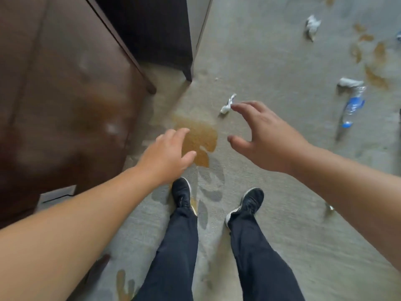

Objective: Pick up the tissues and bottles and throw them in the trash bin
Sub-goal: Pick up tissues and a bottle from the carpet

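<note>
Three crumpled white tissues lay on the grey carpet (271, 61). The nearest tissue (227, 104) sat just beyond the fingertips of the right hand (267, 135); whether a finger touched it could not be told. The second tissue (350, 82) lay well to the right, just above the cap-less end of the one whole bottle (353, 106). This bottle was clear plastic with a blue label and blue cap, and it lay on its side. The third tissue (312, 26) lay farther off, near the top.

Both hands were out over the floor, released and grasping nothing. The left hand (167, 157) was palm down with its fingers loosely extended. The right hand had its fingers spread and arched, the thumb apart.

Two black shoes showed below, the left shoe (181, 192) and the right shoe (249, 203), under dark trousers.

A blue sliver (399, 35) at the right edge was cut off by the frame and could not be identified. A small pale scrap (329, 207) by the right forearm was too blurred to name. The brown wooden cabinet (65, 83) on the left was smeared by motion. The dark unit (147, 29) behind it was cut off at the top.
</note>
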